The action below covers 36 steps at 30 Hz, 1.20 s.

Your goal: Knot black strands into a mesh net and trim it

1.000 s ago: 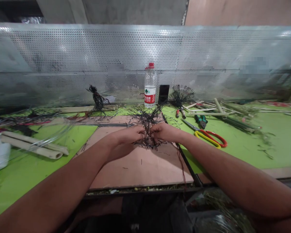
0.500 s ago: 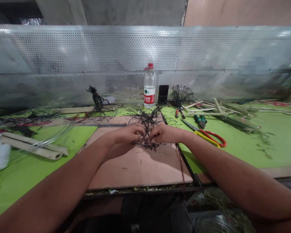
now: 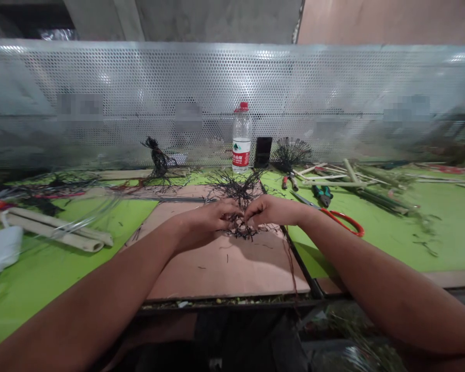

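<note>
**Black strand bundle (image 3: 245, 190) sits between your two hands, over the pink-brown board (image 3: 225, 276)**

Your right hand (image 3: 261, 211) has a narrow grip. Its thumb and first finger pinch thin black strands on the right side of the bundle. Your left hand (image 3: 222, 213) is on the other side, close to the right one. Its fingers are bent in at the strands, but some are hidden, so you cannot tell how tight that grip is. The bundle spreads out wide at the top, and more loose ends poke out below your fingers.

Past the bundle, a clear bottle (image 3: 242, 139) with a red cap stands up on the green surface (image 3: 395, 243). Just beside it is a flat black thing (image 3: 263, 151), also standing up. To the right of that is a round black tuft (image 3: 290, 151).

By your right arm lie scissors (image 3: 361, 231) with a red handle; the arm hides part of them. Green and black pliers (image 3: 323, 196) are near the blades. Over on your left, pale tubes (image 3: 62, 233) lie side by side.
</note>
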Each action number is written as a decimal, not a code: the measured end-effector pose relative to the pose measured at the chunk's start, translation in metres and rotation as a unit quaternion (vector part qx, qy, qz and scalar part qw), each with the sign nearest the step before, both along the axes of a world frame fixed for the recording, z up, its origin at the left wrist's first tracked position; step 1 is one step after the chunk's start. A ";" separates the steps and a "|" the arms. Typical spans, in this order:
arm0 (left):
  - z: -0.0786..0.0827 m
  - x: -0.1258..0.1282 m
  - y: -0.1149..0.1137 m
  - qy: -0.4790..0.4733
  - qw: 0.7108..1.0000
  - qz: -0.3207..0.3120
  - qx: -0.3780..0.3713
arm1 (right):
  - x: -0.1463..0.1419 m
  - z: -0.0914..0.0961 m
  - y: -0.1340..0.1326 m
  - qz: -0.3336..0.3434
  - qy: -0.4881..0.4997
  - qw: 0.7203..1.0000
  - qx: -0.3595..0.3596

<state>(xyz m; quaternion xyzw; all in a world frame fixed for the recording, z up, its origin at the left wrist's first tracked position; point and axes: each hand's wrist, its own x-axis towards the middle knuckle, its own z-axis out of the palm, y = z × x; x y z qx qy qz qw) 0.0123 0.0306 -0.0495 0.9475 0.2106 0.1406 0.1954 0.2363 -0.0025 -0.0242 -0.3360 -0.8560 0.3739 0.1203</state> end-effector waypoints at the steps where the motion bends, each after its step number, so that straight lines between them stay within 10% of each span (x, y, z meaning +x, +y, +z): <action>1: 0.000 0.000 0.001 0.001 1.000 -0.005 0.008 | 0.002 0.001 0.001 -0.011 0.013 1.000 -0.003; 21: 0.008 0.008 -0.008 -0.041 0.999 -0.015 0.000 | 0.002 0.004 -0.003 -0.011 0.040 0.999 -0.011; 36: -0.021 0.009 0.011 -0.009 0.997 0.003 0.077 | -0.003 0.002 -0.004 0.003 0.014 0.999 0.041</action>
